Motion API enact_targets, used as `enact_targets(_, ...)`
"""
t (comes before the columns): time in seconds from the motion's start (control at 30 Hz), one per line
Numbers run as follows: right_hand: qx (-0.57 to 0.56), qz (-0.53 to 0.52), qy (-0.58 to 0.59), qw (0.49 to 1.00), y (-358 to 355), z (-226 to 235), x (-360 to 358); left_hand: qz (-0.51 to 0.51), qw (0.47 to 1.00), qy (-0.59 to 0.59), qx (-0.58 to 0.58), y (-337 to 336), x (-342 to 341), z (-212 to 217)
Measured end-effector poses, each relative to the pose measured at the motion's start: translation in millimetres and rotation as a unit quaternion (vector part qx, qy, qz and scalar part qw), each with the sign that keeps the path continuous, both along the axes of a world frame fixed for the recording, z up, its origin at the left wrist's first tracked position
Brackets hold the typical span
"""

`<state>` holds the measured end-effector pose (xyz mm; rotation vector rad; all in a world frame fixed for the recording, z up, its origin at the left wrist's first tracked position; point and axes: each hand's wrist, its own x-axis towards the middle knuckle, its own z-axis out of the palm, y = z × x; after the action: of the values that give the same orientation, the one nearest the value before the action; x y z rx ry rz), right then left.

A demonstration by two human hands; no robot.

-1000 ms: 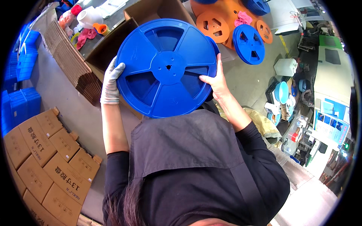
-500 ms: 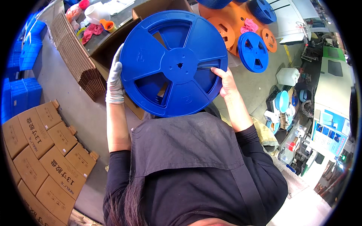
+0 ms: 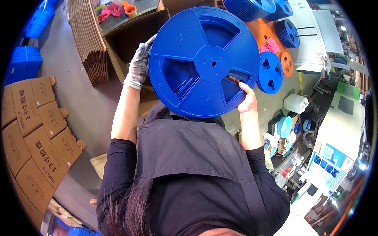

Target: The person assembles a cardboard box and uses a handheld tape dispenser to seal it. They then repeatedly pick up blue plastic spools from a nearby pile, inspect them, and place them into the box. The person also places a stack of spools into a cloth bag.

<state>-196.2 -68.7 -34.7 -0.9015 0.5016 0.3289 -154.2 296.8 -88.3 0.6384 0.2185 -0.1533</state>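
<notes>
A large blue plastic reel (image 3: 208, 71), with a small hub hole and several wide windows, is held up in front of my apron between both hands. My left hand (image 3: 138, 69), in a pale striped glove, grips its left rim, with the fingertips partly hidden behind it. Bare, my right hand (image 3: 248, 100) holds the lower right rim. Its thumb rests near the front edge, and fingers show through the window there. Behind the reel on the left stands an open cardboard box (image 3: 136, 29), partly covered by the reel and my left hand.
Folded cardboard sheets (image 3: 88, 39) stand left of the box. Blue reel stacks (image 3: 252, 8) and a pink cloth (image 3: 270, 45) lie on an orange surface (image 3: 256, 29); another blue reel (image 3: 264, 70) is beside it. Stacked cartons (image 3: 35, 118) fill the left; a machine (image 3: 334, 118) stands right.
The reel and both hands have shifted right in the view, and the reel appears turned slightly clockwise. My right fingers now show through its window. The surroundings have swung in the view too.
</notes>
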Motion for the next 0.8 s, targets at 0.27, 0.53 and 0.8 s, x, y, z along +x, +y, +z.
enact_targets(0.27, 0.043, 0.004, -0.001, 0.999, 2.6, 20.5, -6.7, 0.013, 0.981, 0.178, -0.073, -5.5, -6.2, -30.8)
enact_targets(0.53, 0.002, -0.024, -0.010, 1.000, 6.0, 14.5, -1.1, 0.085, 0.985, 0.124, 0.086, 3.2, -23.2, -60.9)
enact_targets(0.8, -0.029, -0.053, -0.006, 0.998, 7.1, -1.6, 1.5, 0.241, 0.896, 0.048, 0.369, -27.7, -62.5, -39.8)
